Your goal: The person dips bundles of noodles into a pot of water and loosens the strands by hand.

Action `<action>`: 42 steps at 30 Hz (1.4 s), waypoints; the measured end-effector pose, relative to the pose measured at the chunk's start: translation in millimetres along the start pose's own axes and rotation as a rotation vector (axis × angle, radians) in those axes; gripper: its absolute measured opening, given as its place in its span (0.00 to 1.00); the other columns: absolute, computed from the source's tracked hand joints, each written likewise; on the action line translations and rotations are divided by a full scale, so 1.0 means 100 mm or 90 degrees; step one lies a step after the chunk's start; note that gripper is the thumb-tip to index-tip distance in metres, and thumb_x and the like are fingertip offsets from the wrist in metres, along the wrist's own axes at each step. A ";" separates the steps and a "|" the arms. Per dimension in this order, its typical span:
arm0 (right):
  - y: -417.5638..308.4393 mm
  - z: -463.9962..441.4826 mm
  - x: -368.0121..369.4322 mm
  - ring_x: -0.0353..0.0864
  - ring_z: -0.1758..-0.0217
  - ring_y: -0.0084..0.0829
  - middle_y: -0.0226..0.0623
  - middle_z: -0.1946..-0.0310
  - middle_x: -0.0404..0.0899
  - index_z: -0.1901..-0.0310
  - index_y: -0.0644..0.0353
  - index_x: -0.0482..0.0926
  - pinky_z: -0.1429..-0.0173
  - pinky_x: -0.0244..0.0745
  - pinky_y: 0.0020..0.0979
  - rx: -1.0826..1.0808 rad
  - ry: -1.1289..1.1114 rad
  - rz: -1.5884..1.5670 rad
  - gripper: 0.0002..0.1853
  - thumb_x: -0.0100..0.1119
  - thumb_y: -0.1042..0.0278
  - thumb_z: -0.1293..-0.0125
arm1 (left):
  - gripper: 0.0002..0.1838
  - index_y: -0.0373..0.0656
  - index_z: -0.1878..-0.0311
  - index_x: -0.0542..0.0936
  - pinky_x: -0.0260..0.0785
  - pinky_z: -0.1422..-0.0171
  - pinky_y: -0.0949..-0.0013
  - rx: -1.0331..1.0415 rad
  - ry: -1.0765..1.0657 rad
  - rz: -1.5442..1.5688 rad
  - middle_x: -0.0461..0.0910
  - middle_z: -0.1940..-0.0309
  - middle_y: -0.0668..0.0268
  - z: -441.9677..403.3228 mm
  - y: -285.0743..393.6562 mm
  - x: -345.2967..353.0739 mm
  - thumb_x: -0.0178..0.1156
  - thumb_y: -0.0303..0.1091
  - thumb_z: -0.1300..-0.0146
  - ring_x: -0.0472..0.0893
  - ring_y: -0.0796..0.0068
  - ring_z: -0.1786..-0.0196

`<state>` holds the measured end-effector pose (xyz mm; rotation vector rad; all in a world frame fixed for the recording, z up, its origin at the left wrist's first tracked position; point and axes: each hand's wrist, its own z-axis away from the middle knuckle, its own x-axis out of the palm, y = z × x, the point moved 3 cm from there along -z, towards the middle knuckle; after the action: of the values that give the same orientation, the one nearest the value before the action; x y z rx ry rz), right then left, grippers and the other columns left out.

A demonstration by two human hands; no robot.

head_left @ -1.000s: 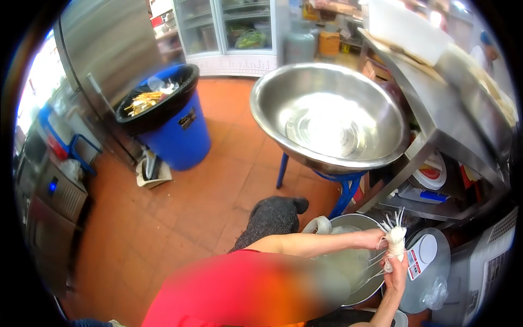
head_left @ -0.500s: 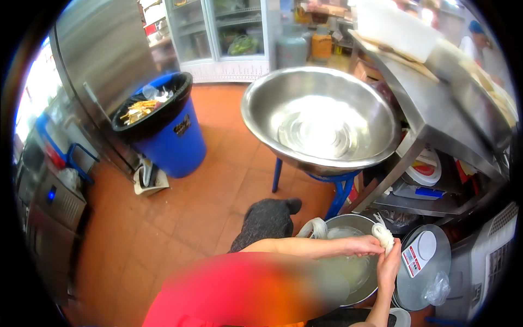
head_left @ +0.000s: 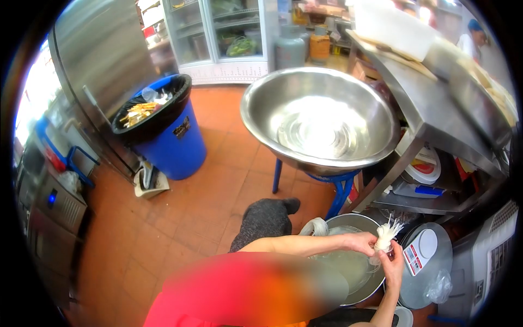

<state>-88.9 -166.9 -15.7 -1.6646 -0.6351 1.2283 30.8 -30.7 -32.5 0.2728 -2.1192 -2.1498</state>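
A bundle of thin white noodle-like strands [head_left: 386, 233] is held upright between my hands, its loose ends fanned out at the top. My left hand [head_left: 362, 243] comes in from the left with its fingers closed on the bundle's side. From below, my right hand [head_left: 393, 264] pinches the lower part with thumb and fingers. Both hands are over the right side of a metal pot [head_left: 366, 224] that has cloudy liquid in it. Another bunch of pale strands [head_left: 315, 226] lies at the pot's far left rim.
A large steel bowl [head_left: 261, 117] stands on a blue stool [head_left: 342, 193] ahead. Right of the pot, a kitchen scale [head_left: 419, 253] and a clear plastic bag [head_left: 437, 286] rest on a round lid [head_left: 417, 291]. A blue bin [head_left: 177, 147] is at left, a steel table [head_left: 406, 87] at right.
The bundle has turned more upright, and its strands now spread at the top. My right hand has moved slightly down and right, with its fingers repositioned on the lower part.
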 end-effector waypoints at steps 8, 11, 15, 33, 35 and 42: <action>-0.39 0.15 0.12 0.80 0.53 0.45 0.54 0.57 0.78 0.50 0.68 0.70 0.51 0.74 0.37 -0.047 -0.008 0.117 0.26 0.69 0.66 0.48 | 0.24 0.37 0.44 0.74 0.65 0.60 0.74 -0.130 -0.039 0.096 0.76 0.62 0.68 0.05 -0.17 0.08 0.57 0.35 0.46 0.73 0.81 0.61; -0.30 0.12 0.11 0.82 0.61 0.45 0.53 0.64 0.80 0.51 0.67 0.69 0.56 0.75 0.37 -0.102 0.081 0.101 0.25 0.68 0.66 0.47 | 0.21 0.41 0.43 0.73 0.60 0.65 0.78 -0.115 -0.077 0.257 0.73 0.65 0.72 0.01 -0.29 0.19 0.55 0.35 0.41 0.68 0.85 0.66; -0.45 0.10 -0.01 0.81 0.63 0.40 0.50 0.64 0.79 0.53 0.67 0.69 0.58 0.74 0.36 -0.066 0.111 0.138 0.23 0.67 0.70 0.47 | 0.18 0.44 0.42 0.73 0.57 0.68 0.80 -0.166 -0.078 0.240 0.68 0.69 0.76 0.10 -0.16 0.34 0.52 0.37 0.33 0.65 0.86 0.70; -0.35 0.33 -0.80 0.82 0.57 0.45 0.51 0.62 0.81 0.50 0.64 0.71 0.52 0.74 0.37 0.045 0.051 0.301 0.27 0.68 0.59 0.48 | 0.14 0.41 0.49 0.78 0.69 0.46 0.64 -0.049 -0.213 -0.387 0.79 0.55 0.56 0.61 0.19 0.00 0.53 0.36 0.33 0.79 0.59 0.51; -0.19 0.42 -1.15 0.82 0.56 0.45 0.52 0.61 0.81 0.49 0.63 0.71 0.50 0.75 0.37 0.116 0.069 0.372 0.28 0.69 0.59 0.48 | 0.13 0.41 0.49 0.78 0.69 0.47 0.65 -0.057 -0.223 -0.392 0.79 0.56 0.56 0.64 0.18 0.02 0.53 0.35 0.33 0.79 0.59 0.52; 1.07 -0.04 -2.46 0.81 0.55 0.46 0.53 0.60 0.80 0.51 0.63 0.73 0.50 0.75 0.39 0.198 0.186 0.485 0.29 0.72 0.60 0.54 | 0.14 0.42 0.49 0.78 0.69 0.47 0.66 -0.147 -0.246 -0.356 0.78 0.55 0.57 0.64 -0.05 0.00 0.52 0.36 0.33 0.78 0.58 0.52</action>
<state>-187.5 -415.9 -4.0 -1.8162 0.4036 1.4566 18.5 31.8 -36.6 0.5135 -2.1319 -2.9498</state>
